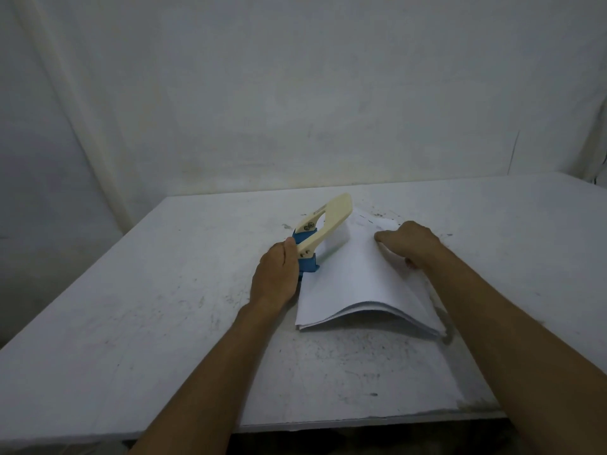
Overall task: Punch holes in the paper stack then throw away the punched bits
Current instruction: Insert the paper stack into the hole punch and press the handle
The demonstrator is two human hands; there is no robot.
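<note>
Paper stack (358, 284) is steadied for punching on the counter (164, 307).
The hole punch (315, 238) is braced by the curled left hand (276, 277); the right hand (410, 246), fingers bent, grips the bowed sheets' edge.

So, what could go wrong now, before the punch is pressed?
The paper stack bows upward in the middle and its near edges fan out, so the sheets may punch out of line. The left hand holds only the hole punch at its blue base; the raised handle is untouched, so the punch might tilt or slide on the table.

Matt white paper stack (358, 284), plastic-looking punch (320, 229), scuffed matt table (164, 323).
</note>
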